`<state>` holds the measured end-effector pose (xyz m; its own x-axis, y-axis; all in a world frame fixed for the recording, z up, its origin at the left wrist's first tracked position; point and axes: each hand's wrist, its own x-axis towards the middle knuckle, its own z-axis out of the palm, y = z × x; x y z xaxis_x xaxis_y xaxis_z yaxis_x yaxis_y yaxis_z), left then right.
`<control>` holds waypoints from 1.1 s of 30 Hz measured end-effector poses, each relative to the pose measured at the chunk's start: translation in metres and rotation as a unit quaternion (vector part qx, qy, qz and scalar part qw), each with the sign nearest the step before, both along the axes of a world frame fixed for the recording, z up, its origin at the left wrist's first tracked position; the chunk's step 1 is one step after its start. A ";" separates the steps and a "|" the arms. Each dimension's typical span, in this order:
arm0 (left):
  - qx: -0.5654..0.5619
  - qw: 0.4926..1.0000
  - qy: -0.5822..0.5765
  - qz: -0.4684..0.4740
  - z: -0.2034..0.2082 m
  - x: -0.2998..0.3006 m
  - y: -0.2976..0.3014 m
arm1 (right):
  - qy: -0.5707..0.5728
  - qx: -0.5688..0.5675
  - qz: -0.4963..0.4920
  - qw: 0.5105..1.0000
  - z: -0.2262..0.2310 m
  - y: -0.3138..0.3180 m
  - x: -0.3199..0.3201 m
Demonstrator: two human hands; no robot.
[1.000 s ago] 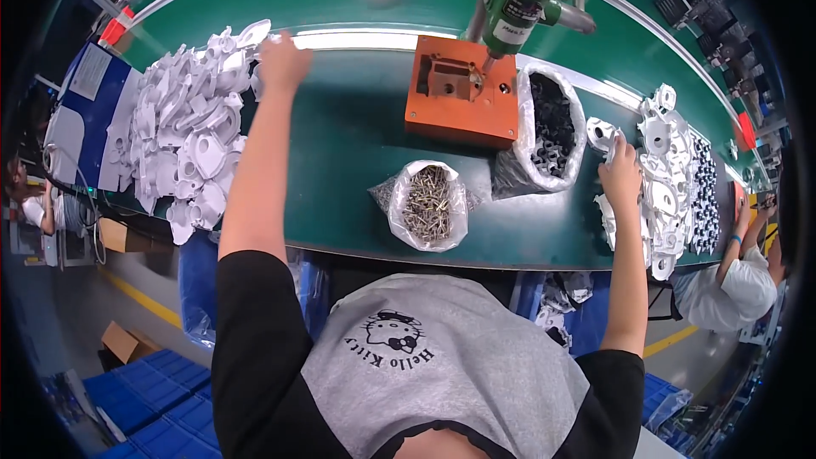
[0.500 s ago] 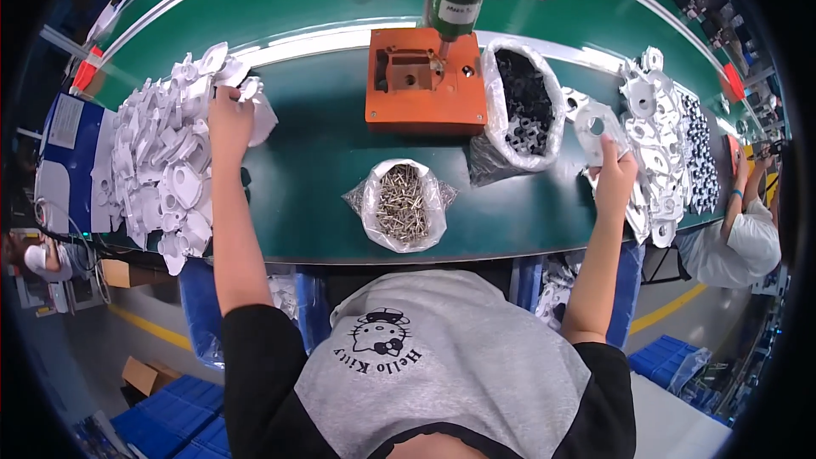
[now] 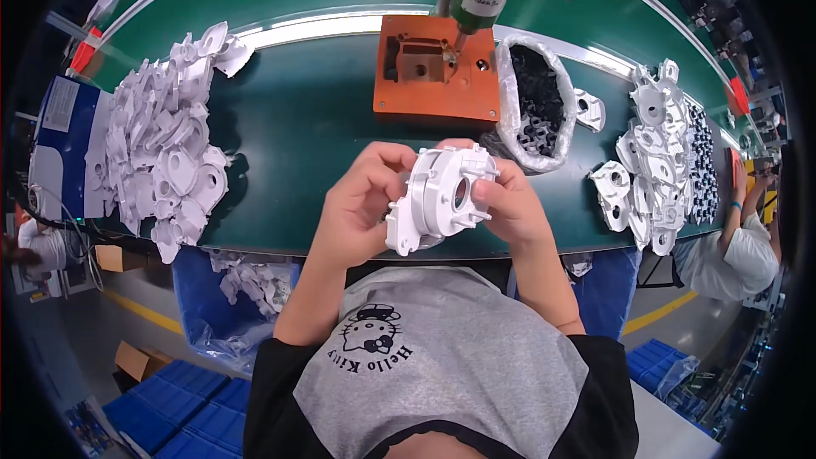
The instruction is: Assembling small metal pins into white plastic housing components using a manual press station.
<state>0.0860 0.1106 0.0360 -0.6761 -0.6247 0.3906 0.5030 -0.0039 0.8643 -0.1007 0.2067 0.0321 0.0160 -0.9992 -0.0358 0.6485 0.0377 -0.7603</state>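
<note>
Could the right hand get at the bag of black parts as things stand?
Probably yes, once freed: the right hand grips the white plastic housing with the left hand, and the bag of black parts lies open just beyond it.

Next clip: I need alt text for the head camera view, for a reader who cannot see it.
Seen from above, a left hand and a right hand hold a white plastic housing together over a green workbench. Behind it sit an orange fixture and a bag of black parts, with piles of white housings at left and right.
</note>
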 end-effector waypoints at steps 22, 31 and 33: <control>0.189 0.981 -0.049 -0.005 -0.037 -0.009 0.034 | -0.067 0.060 -0.152 0.984 -0.010 0.003 0.014; 0.153 0.983 -0.092 0.048 -0.002 -0.029 0.014 | 0.162 0.053 -0.165 0.972 -0.002 0.007 0.019; 0.168 0.980 -0.106 0.024 0.010 -0.031 0.010 | 0.218 0.034 -0.150 0.964 0.002 0.011 0.015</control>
<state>0.0552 0.1209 0.0457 -0.6860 -0.7275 0.0115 0.3192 -0.2867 0.9033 -0.0861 0.2182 0.0344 -0.3045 -0.9517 -0.0402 0.2569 -0.0414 -0.9656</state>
